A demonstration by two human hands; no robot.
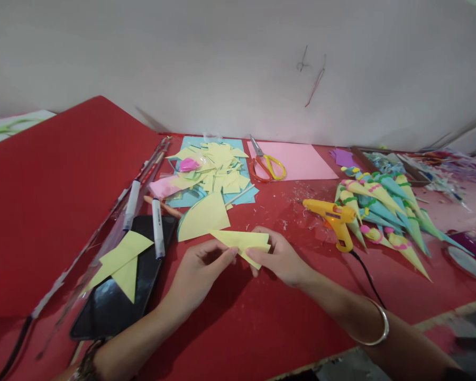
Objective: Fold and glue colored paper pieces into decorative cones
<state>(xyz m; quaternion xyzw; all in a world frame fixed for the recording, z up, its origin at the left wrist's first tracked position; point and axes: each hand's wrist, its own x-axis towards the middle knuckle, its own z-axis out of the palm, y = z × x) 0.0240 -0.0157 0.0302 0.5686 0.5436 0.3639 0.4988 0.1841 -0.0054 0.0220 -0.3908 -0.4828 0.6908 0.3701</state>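
Between my two hands is a folded piece of yellow paper (241, 241), its narrow point toward the left. My left hand (202, 270) pinches its lower left edge with thumb and fingers. On the other side my right hand (281, 259) grips the wider end, thumb on top and fingers behind. A curved yellow paper piece (206, 217) lies on the table just beyond my left hand. Yellow offcuts (121, 259) rest on a black phone (103, 312) left of my left arm. Right of my right hand lies a yellow glue gun (333, 214).
Scissors (267, 164) lie on pink paper (301, 159) at the back. Beside them is a heap of yellow scraps (218, 164) on blue sheets. Finished paper cones (384, 201) are piled at the right. Two markers (157, 227) lie left. The glue gun's cord (368, 278) runs toward the front edge.
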